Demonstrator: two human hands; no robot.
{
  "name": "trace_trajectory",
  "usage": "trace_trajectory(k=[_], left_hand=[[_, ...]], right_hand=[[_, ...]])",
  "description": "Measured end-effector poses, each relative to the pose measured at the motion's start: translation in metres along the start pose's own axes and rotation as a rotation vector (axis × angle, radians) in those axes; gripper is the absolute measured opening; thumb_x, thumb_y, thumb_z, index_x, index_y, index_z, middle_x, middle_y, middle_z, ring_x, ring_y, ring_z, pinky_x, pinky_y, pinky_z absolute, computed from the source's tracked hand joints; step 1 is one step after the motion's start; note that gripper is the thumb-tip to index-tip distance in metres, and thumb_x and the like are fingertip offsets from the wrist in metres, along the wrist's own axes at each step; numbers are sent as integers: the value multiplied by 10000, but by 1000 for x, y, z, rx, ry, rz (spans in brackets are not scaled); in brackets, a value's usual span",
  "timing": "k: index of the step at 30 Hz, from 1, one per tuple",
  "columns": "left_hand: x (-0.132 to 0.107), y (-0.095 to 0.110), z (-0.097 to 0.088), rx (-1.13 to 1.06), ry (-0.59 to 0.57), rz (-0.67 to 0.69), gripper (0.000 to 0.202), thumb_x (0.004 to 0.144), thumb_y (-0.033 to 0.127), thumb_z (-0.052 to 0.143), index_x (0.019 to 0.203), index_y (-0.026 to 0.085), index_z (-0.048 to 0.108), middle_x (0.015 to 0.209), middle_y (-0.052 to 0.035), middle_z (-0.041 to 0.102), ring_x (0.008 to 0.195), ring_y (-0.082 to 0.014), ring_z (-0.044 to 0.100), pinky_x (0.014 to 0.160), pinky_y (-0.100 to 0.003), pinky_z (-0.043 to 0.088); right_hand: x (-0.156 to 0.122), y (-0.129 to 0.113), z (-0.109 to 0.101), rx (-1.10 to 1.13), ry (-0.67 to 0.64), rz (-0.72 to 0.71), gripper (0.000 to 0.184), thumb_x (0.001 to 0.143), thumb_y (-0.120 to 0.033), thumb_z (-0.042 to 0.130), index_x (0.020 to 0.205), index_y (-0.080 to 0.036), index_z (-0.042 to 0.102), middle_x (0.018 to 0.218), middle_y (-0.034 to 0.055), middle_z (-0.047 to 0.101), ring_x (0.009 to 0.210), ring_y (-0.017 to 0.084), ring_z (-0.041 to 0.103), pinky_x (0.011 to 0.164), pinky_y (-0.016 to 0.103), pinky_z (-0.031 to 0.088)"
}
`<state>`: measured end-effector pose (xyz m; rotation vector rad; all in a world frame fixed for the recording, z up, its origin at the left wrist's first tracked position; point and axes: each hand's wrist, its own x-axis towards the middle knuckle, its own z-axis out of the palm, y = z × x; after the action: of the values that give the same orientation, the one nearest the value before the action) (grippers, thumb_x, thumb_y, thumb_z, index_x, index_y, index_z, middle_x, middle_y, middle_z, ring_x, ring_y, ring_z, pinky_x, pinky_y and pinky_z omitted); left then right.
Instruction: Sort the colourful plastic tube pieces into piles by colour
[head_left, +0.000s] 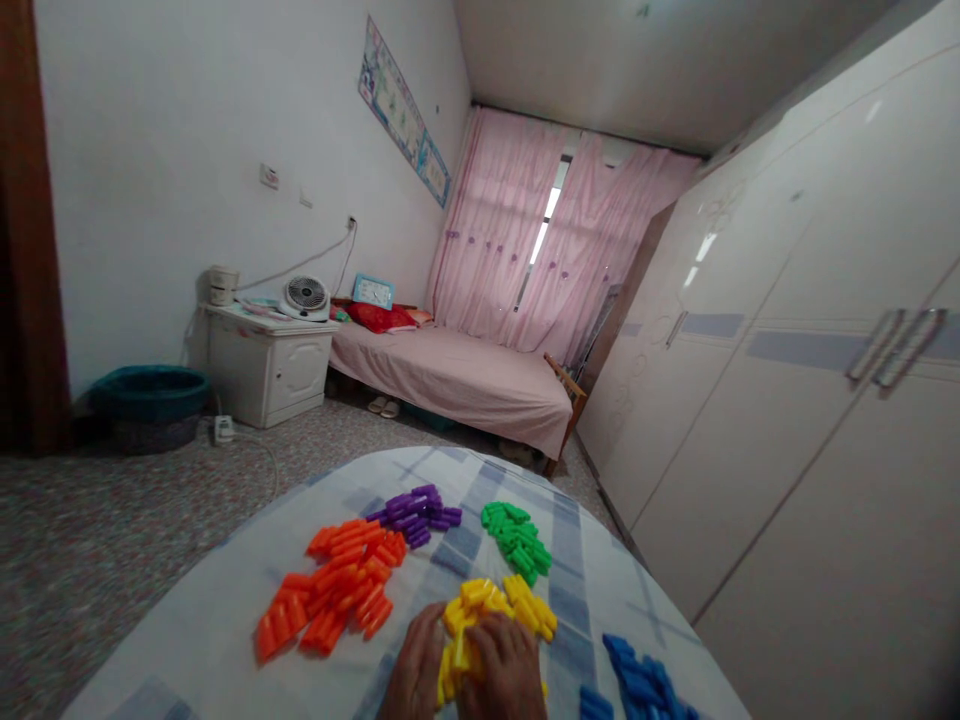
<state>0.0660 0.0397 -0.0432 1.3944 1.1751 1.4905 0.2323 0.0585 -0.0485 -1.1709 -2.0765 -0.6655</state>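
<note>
A heap of yellow plastic pieces (532,606), short and tube-like, lies near the front of the cloth-covered round table (217,610). My left hand (417,662) is at the heap's left side, its fingers together and bent against the yellow pieces. Over the front of the same heap, my right hand (502,665) has its fingers curled round several yellow pieces. My fingertips and thumbs are partly hidden. To the left is a spread-out orange pile (337,585). Behind it sits a purple pile (417,514), and a green pile (517,540) lies beyond the yellow one. Blue pieces (646,685) are at the right front.
Past the table stands a bed (450,375) with a pink sheet. A white cabinet (274,375) carries a small fan (306,297). On the floor at left is a lined bin (150,400). A tall white wardrobe (787,450) runs along the right.
</note>
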Motion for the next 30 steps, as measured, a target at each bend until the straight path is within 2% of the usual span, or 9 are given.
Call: trace_trajectory(k=[3, 7, 9, 12, 15, 18, 24, 27, 30], left_hand=[[2, -2, 4, -59, 8, -69, 470, 889, 499, 372, 1145, 181, 603, 1281, -90, 590, 1271, -205, 483, 1129, -348, 323], [3, -12, 4, -96, -46, -119, 490, 861, 518, 426, 1166, 168, 582, 1319, -104, 559, 1274, -212, 479, 1118, -346, 340], [2, -15, 2, -92, -40, -122, 454, 857, 492, 450, 1165, 186, 582, 1313, -96, 564, 1263, -210, 490, 1100, -344, 368], [-1, -14, -2, -88, -15, -129, 414, 864, 449, 453, 1168, 200, 582, 1300, -92, 572, 1259, -207, 493, 1095, -357, 375], [-2, -10, -4, -90, -33, -116, 405, 844, 440, 488, 1141, 190, 600, 1278, -100, 590, 1264, -214, 487, 1104, -360, 358], [-1, -5, -3, -108, -38, -150, 439, 842, 450, 486, 1156, 162, 590, 1247, -112, 609, 1216, -219, 531, 1066, -361, 404], [-5, -2, -4, -59, -54, -164, 414, 813, 480, 514, 1091, 191, 618, 1206, -87, 639, 1164, -211, 565, 1031, -328, 435], [-5, 3, -5, -82, -68, -218, 446, 787, 513, 538, 1081, 188, 624, 1210, -94, 635, 1182, -225, 549, 1031, -326, 432], [-3, 11, -6, -123, -70, -278, 500, 773, 548, 546, 1084, 164, 623, 1197, -120, 635, 1159, -242, 561, 1015, -339, 444]], right_hand=[[8, 15, -7, -69, 11, 146, 329, 837, -311, 517, 1154, -259, 586, 1153, 53, 646, 1069, 247, 600, 910, 401, 451], [14, 17, -10, -132, 79, 269, 348, 894, -328, 422, 1205, -241, 551, 1153, 83, 638, 1082, 280, 586, 862, 438, 476], [10, 6, -9, -123, 92, 280, 374, 894, -354, 434, 1237, -240, 531, 1217, 91, 610, 1138, 300, 556, 885, 465, 468], [-7, -23, -6, -63, 36, 226, 406, 855, -365, 512, 1244, -252, 536, 1282, 83, 581, 1196, 321, 524, 903, 472, 464], [-27, -55, -1, -87, -16, 192, 347, 827, -277, 560, 1171, -310, 594, 1190, 47, 647, 1098, 299, 603, 850, 430, 493], [-35, -72, 1, -105, -1, 197, 366, 808, -211, 559, 1153, -322, 608, 1157, 31, 668, 1044, 281, 636, 832, 411, 500], [-29, -63, -4, 12, -14, 241, 330, 784, -267, 565, 1105, -316, 625, 1118, 17, 682, 1033, 253, 640, 854, 364, 496], [-29, -55, -7, 66, -6, 236, 281, 788, -254, 561, 1053, -309, 637, 1100, 17, 682, 1046, 237, 633, 883, 347, 484], [-28, -53, -11, 142, 2, 212, 321, 772, -329, 583, 1088, -288, 624, 1133, 43, 667, 1076, 257, 614, 897, 368, 476]])
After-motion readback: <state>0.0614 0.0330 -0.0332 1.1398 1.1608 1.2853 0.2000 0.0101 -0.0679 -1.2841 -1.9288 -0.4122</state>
